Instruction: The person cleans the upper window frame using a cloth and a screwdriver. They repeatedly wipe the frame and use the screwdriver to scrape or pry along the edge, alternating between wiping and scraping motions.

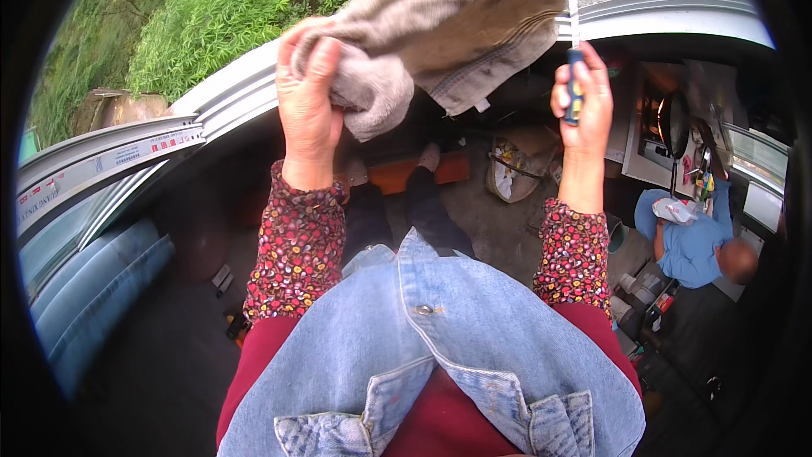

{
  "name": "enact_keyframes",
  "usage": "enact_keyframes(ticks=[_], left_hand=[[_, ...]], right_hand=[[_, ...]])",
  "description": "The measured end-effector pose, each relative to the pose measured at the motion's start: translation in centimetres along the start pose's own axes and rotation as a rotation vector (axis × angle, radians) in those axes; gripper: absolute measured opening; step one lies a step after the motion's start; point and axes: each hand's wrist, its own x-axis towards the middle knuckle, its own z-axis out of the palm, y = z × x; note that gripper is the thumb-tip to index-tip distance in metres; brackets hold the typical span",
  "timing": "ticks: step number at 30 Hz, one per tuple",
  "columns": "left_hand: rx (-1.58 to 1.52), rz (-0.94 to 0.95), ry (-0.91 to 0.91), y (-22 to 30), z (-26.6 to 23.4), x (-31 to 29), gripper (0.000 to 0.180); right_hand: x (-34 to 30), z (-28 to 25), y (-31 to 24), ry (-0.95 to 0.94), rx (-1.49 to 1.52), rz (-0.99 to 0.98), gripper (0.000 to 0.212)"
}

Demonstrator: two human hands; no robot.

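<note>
Head view, looking down past my chest: my left hand (pixel 309 93) is raised in front of me, its fingers curled and clamped on a bunched end of a grey cloth (pixel 448 25), which looks like a piece of worn fabric with a stitched hem. That cloth stretches from my left hand up and across to the right, held high above the metal window frame (pixel 643 17), with green bushes (pixel 220 8) behind it. My right hand (pixel 582 97) is lifted to about the same height, closed in a fist around the blue handle of a thin tool (pixel 573 76); its narrow metal shaft points upward and meets the right edge of the cloth. I cannot tell whether the tip goes through the fabric or only touches it. Both my forearms wear red patterned sleeves (pixel 296 245), and a pale denim jacket (pixel 440 330) hangs over my front below them. Far below to the right, another person in a blue shirt (pixel 689 245) crouches on the floor (pixel 507 220) among small items, well apart from my hands.
</note>
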Motion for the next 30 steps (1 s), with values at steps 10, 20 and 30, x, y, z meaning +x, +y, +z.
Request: enact_keyframes(ticks=[10, 20, 30], left_hand=[[0.960, 0.075, -0.256, -7.1, -0.7, -3.0, 0.034], [1.409, 0.134, -0.207, -9.4, -2.3, -1.4, 0.052], [1.389, 0.045, -0.190, -9.1, -5.5, -1.9, 0.054]], right_hand=[[-0.6, -1.4, 3.1, -0.108, -1.771, -0.322, 0.028], [2.8, 5.2, 1.6, -0.684, -2.238, -0.472, 0.012], [-3.1, 10.2, 4.6, -0.631, -2.048, -0.513, 0.015]])
